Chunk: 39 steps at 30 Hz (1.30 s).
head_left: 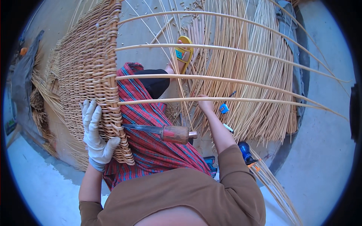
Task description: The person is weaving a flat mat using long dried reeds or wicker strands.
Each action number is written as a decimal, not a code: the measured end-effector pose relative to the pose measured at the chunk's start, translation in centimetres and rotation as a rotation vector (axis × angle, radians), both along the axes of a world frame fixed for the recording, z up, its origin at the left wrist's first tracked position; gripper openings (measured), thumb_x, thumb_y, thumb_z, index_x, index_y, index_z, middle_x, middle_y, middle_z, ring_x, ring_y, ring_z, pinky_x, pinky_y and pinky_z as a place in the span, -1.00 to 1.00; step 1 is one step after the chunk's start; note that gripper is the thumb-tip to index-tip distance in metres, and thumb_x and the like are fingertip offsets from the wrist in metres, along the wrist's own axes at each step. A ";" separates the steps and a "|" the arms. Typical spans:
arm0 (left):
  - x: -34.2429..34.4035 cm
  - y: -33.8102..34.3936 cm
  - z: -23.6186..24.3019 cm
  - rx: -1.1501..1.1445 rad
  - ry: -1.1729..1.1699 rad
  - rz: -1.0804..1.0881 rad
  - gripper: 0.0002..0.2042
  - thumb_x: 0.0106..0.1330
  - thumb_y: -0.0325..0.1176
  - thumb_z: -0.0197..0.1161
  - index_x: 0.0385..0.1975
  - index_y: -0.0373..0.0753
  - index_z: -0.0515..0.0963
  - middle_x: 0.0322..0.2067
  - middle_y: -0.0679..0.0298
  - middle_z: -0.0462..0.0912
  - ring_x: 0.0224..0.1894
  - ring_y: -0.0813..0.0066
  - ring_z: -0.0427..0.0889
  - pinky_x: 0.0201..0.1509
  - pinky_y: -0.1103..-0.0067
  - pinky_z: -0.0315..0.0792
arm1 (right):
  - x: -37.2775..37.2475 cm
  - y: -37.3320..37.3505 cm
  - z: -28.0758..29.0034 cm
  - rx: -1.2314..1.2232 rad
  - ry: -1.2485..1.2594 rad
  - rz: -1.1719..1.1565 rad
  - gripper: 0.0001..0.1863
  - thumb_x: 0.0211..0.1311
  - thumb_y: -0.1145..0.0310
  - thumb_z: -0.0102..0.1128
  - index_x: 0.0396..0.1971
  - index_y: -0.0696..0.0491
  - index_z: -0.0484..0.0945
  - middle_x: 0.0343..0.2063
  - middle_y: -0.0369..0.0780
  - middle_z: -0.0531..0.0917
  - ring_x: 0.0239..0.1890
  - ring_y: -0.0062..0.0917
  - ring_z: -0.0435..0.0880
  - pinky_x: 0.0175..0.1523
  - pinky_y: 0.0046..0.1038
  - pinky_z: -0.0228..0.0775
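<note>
A woven wicker panel stands over my lap on the left, with several long bare rods running right from its edge. My left hand, in a white glove, lies on its lower part. The fingers are stretched over the weave and the thumb is apart. A tool with a flat metal blade and thick wooden handle sticks out of the panel's edge, untouched by either hand. My bare right hand is lowered by the loose cane rods. One panel rod crosses it and its fingers are mostly hidden.
Paler rods lie in a thick bundle at the right. A blue tape measure rests on the rods, near a dark blue round object. My foot wears a yellow sandal. Short offcuts litter the floor; dark cloth lies far left.
</note>
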<state>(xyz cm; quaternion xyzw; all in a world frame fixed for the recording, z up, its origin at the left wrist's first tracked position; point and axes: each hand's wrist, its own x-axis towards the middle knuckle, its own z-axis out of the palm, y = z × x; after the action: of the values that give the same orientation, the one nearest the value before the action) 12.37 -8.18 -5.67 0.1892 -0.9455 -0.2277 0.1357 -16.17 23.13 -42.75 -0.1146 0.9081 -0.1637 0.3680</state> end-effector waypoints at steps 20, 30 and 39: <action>-0.4 0.2 -0.4 0.019 0.050 0.024 -0.10 0.44 0.30 0.22 0.54 -0.32 0.27 0.53 -0.09 0.28 0.63 -0.14 0.11 0.70 -0.01 -0.12 | -8.3 -5.3 -2.0 0.102 0.168 -0.326 -0.60 0.36 -0.01 0.30 -0.08 -0.01 0.80 -0.13 -0.01 0.82 -0.03 -0.06 0.80 0.07 -0.04 0.62; -0.5 0.0 -0.4 0.023 0.055 0.028 -0.11 0.40 0.31 0.26 0.51 -0.31 0.32 0.51 -0.07 0.31 0.62 -0.13 0.14 0.70 -0.01 -0.12 | -12.6 -2.8 3.2 -0.464 -0.295 -0.424 -0.63 0.48 0.24 0.36 0.15 0.10 0.59 -0.39 -0.34 0.70 -0.39 -0.75 0.65 -0.44 -0.67 0.38; -0.2 0.2 0.3 0.052 0.074 0.031 -0.17 0.31 0.10 0.41 0.48 -0.30 0.39 0.49 -0.07 0.36 0.61 -0.19 0.16 0.70 -0.03 -0.10 | -4.2 3.3 22.4 -0.747 -0.757 -0.243 -0.72 0.40 0.41 0.39 0.03 -0.04 0.55 -0.39 -0.37 0.65 -0.43 -0.74 0.61 -0.34 -0.66 0.49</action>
<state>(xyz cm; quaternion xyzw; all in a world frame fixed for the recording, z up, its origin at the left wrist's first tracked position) 12.16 -7.99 -5.37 0.1989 -0.9305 -0.2568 0.1692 -20.39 26.39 -20.33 -0.0648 0.5988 -0.5462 0.5821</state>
